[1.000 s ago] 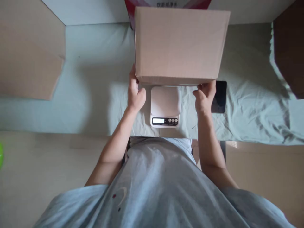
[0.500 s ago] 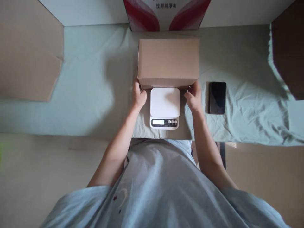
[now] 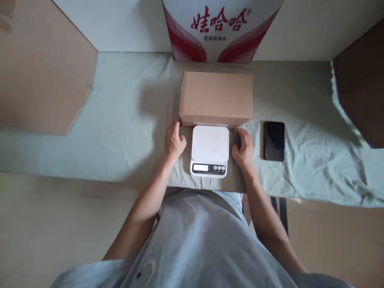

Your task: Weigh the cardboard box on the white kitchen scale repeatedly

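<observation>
A closed brown cardboard box [image 3: 216, 94] lies on the green cloth, just behind a white kitchen scale [image 3: 210, 144]. The scale's plate is bare and its small display is lit, though I cannot read a figure. My left hand [image 3: 176, 141] rests left of the scale, thumb apart, its fingertips close by the box's front left corner; whether they touch it I cannot tell. On the other side, my right hand [image 3: 243, 149] lies on the cloth with fingers stretched out, just short of the box's front right corner. Neither hand holds anything.
A black phone [image 3: 275, 141] lies to the right of my right hand. Behind the brown box stands a white and red carton [image 3: 222, 28] against the wall. Large cardboard pieces stand at the left [image 3: 45, 72] and right [image 3: 361, 80].
Both hands have let go of the box's lower front corners and drawn back slightly towards me. The view has tilted up, showing more of the white and red carton.
</observation>
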Demonstrator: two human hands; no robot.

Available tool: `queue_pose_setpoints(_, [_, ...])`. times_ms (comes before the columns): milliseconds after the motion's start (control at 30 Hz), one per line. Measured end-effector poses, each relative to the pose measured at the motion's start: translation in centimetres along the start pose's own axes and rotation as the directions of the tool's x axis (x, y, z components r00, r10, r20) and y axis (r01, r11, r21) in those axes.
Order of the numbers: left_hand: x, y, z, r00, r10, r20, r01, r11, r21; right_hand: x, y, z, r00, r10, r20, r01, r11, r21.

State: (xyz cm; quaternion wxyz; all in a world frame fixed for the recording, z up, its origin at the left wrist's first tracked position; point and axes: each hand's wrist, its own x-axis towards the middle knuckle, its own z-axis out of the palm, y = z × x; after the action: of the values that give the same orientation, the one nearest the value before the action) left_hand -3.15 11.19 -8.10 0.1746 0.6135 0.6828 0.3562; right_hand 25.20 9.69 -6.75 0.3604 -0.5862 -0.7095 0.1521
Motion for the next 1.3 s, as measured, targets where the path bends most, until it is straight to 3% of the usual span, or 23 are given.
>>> queue_pose_setpoints(200, [-0.1,-0.4,0.2,1.0,0.014,-0.001,-0.014,1.0,-0.024,0.0,-0.2,0.1,1.0,0.001,0.009,-0.001,1.0,0.011])
queue_pose_setpoints(300, [-0.1,-0.4,0.0,1.0,0.009,-0.015,-0.01,0.997,-0.07,-0.1,0.1,-0.1,0.997,0.071,0.012,-0.071,0.995,0.073])
queue_pose_setpoints(400, [0.6,-0.3,-0.6,0.998,-0.033,-0.051,0.022,0.978,-0.207,0.6,1.0,-0.4,0.981,0.192,0.038,-0.194,0.932,0.306])
queue_pose_setpoints(533, [3.1,0.5,-1.3,0.992,-0.117,0.057,0.129,0.819,-0.559,3.6,1.4,-1.2,0.974,0.201,0.106,-0.223,0.767,0.602])
queue_pose_setpoints(600, [4.4,1.2,-1.4,0.983,-0.119,0.141,0.181,0.75,-0.636,5.4,0.7,-1.4,0.974,0.176,0.14,-0.225,0.758,0.612])
queue_pose_setpoints(733, [6.0,2.7,-1.3,0.955,-0.026,0.295,0.229,0.697,-0.68,7.6,-1.8,-1.2,0.974,0.129,0.189,-0.218,0.767,0.603])
queue_pose_setpoints(833, [6.3,4.2,-1.5,0.961,0.013,0.275,0.18,0.725,-0.665,8.2,-3.4,-1.3,0.977,0.108,0.186,-0.201,0.766,0.611])
queue_pose_setpoints(933, [6.3,6.2,-2.8,0.979,0.043,0.2,0.104,0.74,-0.664,8.5,-5.0,-2.6,0.981,0.099,0.168,-0.183,0.766,0.616])
queue_pose_setpoints(1033, [5.3,8.4,-5.0,0.984,0.086,0.156,0.043,0.735,-0.677,7.7,-7.2,-5.2,0.982,0.112,0.15,-0.181,0.767,0.615])
queue_pose_setpoints(1133, [2.5,9.5,-6.9,0.978,0.067,0.2,0.086,0.737,-0.67,5.4,-8.9,-7.1,0.973,0.132,0.187,-0.223,0.74,0.635])
queue_pose_setpoints(1300, [-2.8,8.8,-7.2,0.96,-0.021,0.28,0.204,0.737,-0.644,0.1,-9.2,-7.1,0.952,0.182,0.246,-0.303,0.675,0.673])
